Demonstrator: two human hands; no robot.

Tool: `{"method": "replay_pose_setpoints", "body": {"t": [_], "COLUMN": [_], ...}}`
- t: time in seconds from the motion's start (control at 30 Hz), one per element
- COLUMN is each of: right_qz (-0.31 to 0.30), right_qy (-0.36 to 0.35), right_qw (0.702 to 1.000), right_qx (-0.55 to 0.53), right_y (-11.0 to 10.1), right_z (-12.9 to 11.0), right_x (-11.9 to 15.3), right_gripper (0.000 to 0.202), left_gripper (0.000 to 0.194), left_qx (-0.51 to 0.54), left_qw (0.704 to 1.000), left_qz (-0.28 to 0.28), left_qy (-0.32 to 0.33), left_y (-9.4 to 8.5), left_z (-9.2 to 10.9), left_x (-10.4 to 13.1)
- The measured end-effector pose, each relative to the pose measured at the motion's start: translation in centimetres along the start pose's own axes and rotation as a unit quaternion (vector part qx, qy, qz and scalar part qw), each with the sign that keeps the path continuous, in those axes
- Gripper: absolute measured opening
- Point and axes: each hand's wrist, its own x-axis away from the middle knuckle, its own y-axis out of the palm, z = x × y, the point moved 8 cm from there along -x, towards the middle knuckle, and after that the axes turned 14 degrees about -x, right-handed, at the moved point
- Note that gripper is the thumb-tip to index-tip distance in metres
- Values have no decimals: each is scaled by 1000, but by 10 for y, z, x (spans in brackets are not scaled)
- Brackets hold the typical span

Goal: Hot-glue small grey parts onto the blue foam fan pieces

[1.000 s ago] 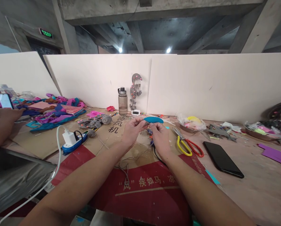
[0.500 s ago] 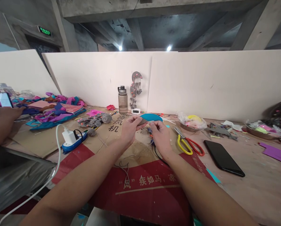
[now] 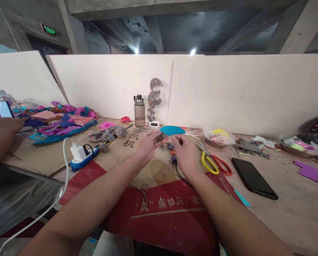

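Between my hands is a curved piece of felt-like material, with a bright blue part (image 3: 172, 130) on top and a grey part (image 3: 162, 136) below; I cannot tell whether they are joined. My left hand (image 3: 147, 145) pinches the grey part at its left end. At the lower right edge, the fingers of my right hand (image 3: 184, 152) are pinched together, with the grip partly hidden. Below them lie small dark bits and a tool with a blue end and black cord (image 3: 174, 160). Scissors (image 3: 211, 161) with one yellow and one red handle rest to the right of my right hand.
A black phone (image 3: 254, 178) lies right of the scissors. Grey yarn (image 3: 120, 131), a bottle (image 3: 139, 113) and a small clock (image 3: 154, 124) stand behind. A grey moon-shaped hanging ornament (image 3: 155, 84) is at the white board. A power strip (image 3: 84, 159) and another person's hand (image 3: 6, 129) are left.
The blue part shows larger and more face-on above my fingers. My right hand has turned slightly, its fingers further over the piece's edge. The view has shifted a little.
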Motion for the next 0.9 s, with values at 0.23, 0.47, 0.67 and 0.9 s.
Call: {"method": "replay_pose_setpoints", "body": {"t": [0.23, 0.47, 0.67, 0.9], "right_qz": [4, 4, 0, -12], "right_qy": [16, 39, 62, 86], "right_qw": [1000, 997, 993, 982], "right_qx": [-25, -64, -96, -170], "right_y": [-1, 0, 1, 6], "right_z": [2, 11, 17, 23], "right_x": [0, -1, -2, -2], "right_gripper": [25, 25, 26, 23], "left_gripper": [11, 9, 7, 6], "left_qx": [0, 3, 6, -2], "left_qw": [1000, 999, 999, 998], "left_qz": [-15, -26, -36, -41], "left_qy": [-12, -20, -30, -54], "left_y": [2, 2, 3, 2], "left_z": [-2, -5, -5, -4], "left_x": [-1, -3, -4, -5]}}
